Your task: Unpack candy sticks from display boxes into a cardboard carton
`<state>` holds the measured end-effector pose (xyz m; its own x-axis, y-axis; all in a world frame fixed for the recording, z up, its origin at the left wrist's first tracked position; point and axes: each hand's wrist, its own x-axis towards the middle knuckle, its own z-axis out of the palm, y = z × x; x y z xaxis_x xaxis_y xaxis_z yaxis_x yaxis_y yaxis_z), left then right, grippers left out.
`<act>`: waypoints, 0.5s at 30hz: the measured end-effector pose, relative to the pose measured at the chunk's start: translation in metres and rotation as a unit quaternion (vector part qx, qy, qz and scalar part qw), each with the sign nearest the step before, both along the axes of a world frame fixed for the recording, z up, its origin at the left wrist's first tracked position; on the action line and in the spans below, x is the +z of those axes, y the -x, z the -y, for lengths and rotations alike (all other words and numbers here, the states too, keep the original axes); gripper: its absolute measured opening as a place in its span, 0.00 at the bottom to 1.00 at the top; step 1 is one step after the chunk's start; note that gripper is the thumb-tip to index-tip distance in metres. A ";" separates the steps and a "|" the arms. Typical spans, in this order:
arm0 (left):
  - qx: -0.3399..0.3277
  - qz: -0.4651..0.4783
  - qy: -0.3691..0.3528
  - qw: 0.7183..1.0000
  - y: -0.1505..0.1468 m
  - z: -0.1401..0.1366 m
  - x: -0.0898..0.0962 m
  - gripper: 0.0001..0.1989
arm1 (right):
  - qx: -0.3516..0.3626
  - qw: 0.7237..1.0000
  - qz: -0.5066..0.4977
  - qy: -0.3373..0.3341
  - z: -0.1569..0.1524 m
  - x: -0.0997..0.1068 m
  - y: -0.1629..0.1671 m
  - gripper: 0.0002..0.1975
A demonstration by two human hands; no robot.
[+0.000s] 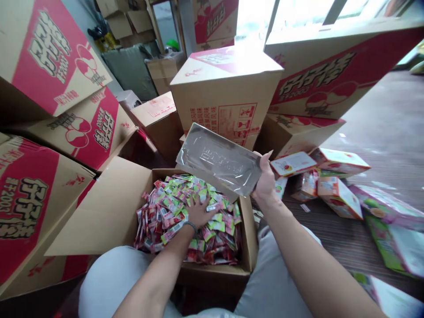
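Left hand (198, 211): laid flat, fingers spread, on the heap of candy packets (172, 207); nothing is gripped.
Right hand (266, 179): closed on the right end of the silver tray (218, 160).
Silver tray: held tilted above the far edge of the open carton (109, 212).
Small boxes (331, 176): scattered on the floor at right.

Open carton (212, 265): plain brown card; inside it, sachets (185, 216) mixed pink, red and light green with white patches; silver-grey tray (218, 161) above its far edge, embossed lettering; stacked cartons (49, 110) left of it brown with crimson panels, white block characters; small boxes (331, 176) right of it white, red-edged; floor (391, 132) dark brown.
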<state>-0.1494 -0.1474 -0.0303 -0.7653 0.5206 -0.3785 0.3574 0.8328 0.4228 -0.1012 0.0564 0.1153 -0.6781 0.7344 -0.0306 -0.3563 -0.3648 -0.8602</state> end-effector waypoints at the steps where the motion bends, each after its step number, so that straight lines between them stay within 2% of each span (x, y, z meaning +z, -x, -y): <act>1: -0.031 0.007 0.005 0.999 -0.017 -0.004 -0.008 0.47 | -0.006 1.000 -0.008 0.004 -0.003 0.002 -0.003 0.32; 3: -0.067 0.017 -0.025 0.997 -0.048 -0.005 -0.026 0.48 | -0.017 0.999 -0.025 0.014 -0.008 0.005 -0.008 0.31; 5: -0.069 0.006 -0.083 0.994 -0.069 -0.001 -0.043 0.46 | -0.023 0.999 -0.033 0.017 -0.010 0.007 -0.012 0.29; 7: -0.061 -0.003 -0.119 0.991 -0.078 0.001 -0.057 0.42 | -0.046 0.998 -0.034 -0.001 -0.010 0.009 -0.019 0.27; 9: -0.060 0.007 -0.130 0.990 -0.076 -0.002 -0.066 0.39 | -0.116 0.992 -0.033 -0.048 -0.011 0.012 -0.032 0.24; 10: -0.065 0.023 -0.114 0.991 -0.073 -0.005 -0.069 0.40 | -0.169 0.981 -0.033 -0.087 -0.014 0.013 -0.042 0.23; 12: -0.077 0.045 -0.051 0.995 -0.068 -0.014 -0.076 0.42 | -0.265 0.944 -0.011 -0.197 -0.028 0.019 -0.071 0.21; 15: -0.112 0.036 0.062 0.991 -0.062 -0.026 -0.089 0.43 | -0.336 0.856 0.120 -0.374 -0.075 0.038 -0.138 0.29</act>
